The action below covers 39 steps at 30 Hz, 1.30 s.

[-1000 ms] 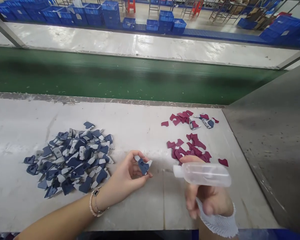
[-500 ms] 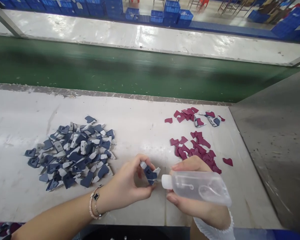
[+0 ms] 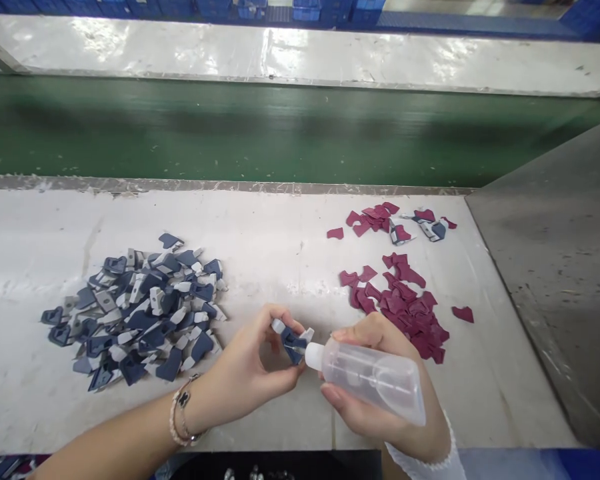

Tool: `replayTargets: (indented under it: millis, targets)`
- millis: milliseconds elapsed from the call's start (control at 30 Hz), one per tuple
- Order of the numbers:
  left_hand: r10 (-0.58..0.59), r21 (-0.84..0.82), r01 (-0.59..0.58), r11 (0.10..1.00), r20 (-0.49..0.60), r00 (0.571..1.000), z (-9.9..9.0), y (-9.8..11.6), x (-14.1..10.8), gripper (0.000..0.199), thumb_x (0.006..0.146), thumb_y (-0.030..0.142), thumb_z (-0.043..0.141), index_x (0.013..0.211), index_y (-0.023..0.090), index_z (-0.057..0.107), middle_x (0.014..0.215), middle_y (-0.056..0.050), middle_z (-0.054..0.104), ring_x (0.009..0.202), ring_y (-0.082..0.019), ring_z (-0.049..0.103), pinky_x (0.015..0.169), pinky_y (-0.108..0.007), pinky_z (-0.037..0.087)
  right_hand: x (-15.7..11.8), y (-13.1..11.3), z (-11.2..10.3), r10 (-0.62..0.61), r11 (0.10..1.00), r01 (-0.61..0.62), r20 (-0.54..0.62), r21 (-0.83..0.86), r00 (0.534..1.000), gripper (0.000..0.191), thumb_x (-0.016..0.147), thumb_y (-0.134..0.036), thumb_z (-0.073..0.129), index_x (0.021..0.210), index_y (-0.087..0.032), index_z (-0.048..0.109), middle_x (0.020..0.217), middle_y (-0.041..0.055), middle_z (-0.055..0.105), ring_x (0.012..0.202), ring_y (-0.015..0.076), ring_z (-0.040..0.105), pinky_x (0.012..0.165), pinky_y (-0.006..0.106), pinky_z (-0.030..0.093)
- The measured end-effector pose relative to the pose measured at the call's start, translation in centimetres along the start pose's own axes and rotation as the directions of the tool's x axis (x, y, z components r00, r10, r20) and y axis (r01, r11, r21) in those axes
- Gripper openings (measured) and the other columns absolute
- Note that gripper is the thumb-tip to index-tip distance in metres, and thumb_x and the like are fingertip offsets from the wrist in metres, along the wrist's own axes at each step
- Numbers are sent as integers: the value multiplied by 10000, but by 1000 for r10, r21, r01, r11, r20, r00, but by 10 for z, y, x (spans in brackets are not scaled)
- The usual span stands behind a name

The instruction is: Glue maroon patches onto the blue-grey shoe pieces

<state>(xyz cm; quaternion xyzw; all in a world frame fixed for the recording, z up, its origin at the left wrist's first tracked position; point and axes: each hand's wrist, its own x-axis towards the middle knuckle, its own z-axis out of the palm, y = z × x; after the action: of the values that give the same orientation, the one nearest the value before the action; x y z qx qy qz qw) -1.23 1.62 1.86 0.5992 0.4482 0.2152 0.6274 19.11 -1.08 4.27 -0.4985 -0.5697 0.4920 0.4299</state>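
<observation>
Between thumb and fingers, my left hand [image 3: 253, 367] pinches a small navy and light-grey plastic part [image 3: 292, 341], its hollow side facing up. My right hand [image 3: 380, 393] is wrapped round a clear squeeze bottle [image 3: 373, 377] with a white cap, tilted so its thin needle tip points at the part. The tip meets the part's inner face or hovers just above it; I cannot tell which. To the left lies a heap of similar navy and grey parts [image 3: 145, 307]. Beyond my right hand is a pile of flat maroon pieces [image 3: 410, 307].
A smaller group of maroon pieces [image 3: 375, 219] lies farther back, beside a few navy-grey parts with maroon on them [image 3: 433, 228]. A green conveyor belt [image 3: 230, 130] runs behind the table. A metal panel [image 3: 560, 267] borders the right side. Blue crates [image 3: 307, 9] stand at the far edge.
The bottle has turned, its base swinging nearer to me, and its tip has shifted over the part's hollow. Both hands keep their hold. The view has tipped downward.
</observation>
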Motion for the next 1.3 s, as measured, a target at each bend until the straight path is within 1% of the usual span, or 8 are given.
replayTargets:
  millis: [100, 267, 467, 600, 733, 933, 1133, 1300]
  targets:
    - [-3, 6, 2, 1000, 8, 1000, 1, -3, -1, 341, 823, 256, 706, 1084, 246, 488, 1111, -49, 594, 982, -203, 598, 805, -320, 504, 2, -6, 4, -11, 994, 7, -32, -108, 999, 236, 722, -286, 757, 833, -258, 551, 712, -2, 625, 525, 165, 597, 470, 302, 468]
    - [-19, 10, 18, 1000, 22, 1000, 1, -5, -2, 363, 823, 292, 716, 1101, 265, 484, 1119, -38, 589, 1006, -204, 587, 810, -319, 503, 2, -9, 5, -39, 983, 31, -40, -182, 998, 213, 761, -299, 732, 845, -264, 539, 719, -14, 614, 563, 177, 619, 505, 312, 468]
    - [-7, 51, 6, 999, 23, 1000, 0, -3, -1, 368, 824, 303, 718, 1103, 269, 482, 1102, -28, 597, 999, -196, 580, 830, -316, 480, 4, -9, 4, -66, 963, 65, 4, -263, 998, 216, 787, -333, 716, 830, -268, 515, 703, -12, 614, 565, 193, 611, 526, 339, 468]
    - [5, 64, -6, 998, 24, 1000, -1, -3, -2, 372, 828, 303, 712, 1119, 269, 482, 1112, -32, 599, 990, -194, 581, 808, -307, 481, 7, -10, 4, -118, 935, 121, 29, -335, 993, 176, 793, -310, 710, 836, -257, 547, 676, -22, 604, 539, 167, 587, 504, 314, 450]
    - [10, 70, -12, 998, 19, 1000, -2, -3, -2, 375, 818, 289, 722, 1115, 255, 495, 1107, -44, 600, 995, -205, 583, 804, -313, 484, 8, -12, 6, -154, 915, 158, 41, -372, 987, 177, 800, -301, 702, 885, -254, 554, 706, -26, 620, 567, 165, 616, 522, 306, 472]
    - [-10, 70, 8, 997, 28, 1000, -3, -4, -4, 382, 811, 198, 700, 1118, 282, 489, 1097, -15, 600, 945, -183, 591, 791, -325, 493, 7, -16, 8, -156, 924, 137, -26, -357, 987, 157, 808, -287, 682, 872, -244, 545, 687, -39, 598, 535, 150, 610, 485, 289, 473]
    - [6, 51, -8, 999, 28, 1000, -2, -3, -1, 395, 793, 211, 715, 1107, 292, 490, 1124, -8, 610, 1010, -200, 593, 789, -325, 494, 8, -15, 8, -187, 913, 186, 34, -362, 982, 148, 797, -274, 681, 880, -249, 560, 709, -31, 640, 575, 169, 641, 509, 308, 492]
    - [-7, 93, 5, 996, 18, 1000, -2, -1, 0, 374, 800, 195, 699, 1102, 277, 495, 1089, -17, 622, 924, -182, 606, 771, -327, 505, 9, -14, 9, -177, 931, 164, -10, -327, 984, 190, 806, -250, 695, 894, -251, 527, 711, -32, 631, 558, 154, 628, 514, 297, 491]
